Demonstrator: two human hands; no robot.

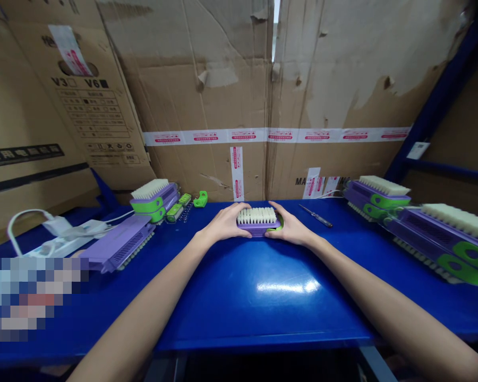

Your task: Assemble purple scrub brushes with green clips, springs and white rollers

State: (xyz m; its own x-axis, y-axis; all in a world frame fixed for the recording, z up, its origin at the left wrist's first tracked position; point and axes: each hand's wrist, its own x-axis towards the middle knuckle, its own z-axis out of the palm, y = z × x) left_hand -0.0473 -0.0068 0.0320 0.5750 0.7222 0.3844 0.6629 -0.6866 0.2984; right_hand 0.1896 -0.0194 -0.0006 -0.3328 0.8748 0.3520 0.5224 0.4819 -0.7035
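Observation:
A purple brush with white bristles facing up rests on the blue table, at the middle back. My left hand grips its left end, fingers curled round it. My right hand wraps its right end, where a green part peeks out under the fingers. Both forearms stretch straight across the table toward it.
Rows of finished purple-and-green brushes lie at the right and the left. A screwdriver lies right of my hands. Small green parts, a flat purple part and a white power strip sit left. Cardboard boxes wall the back.

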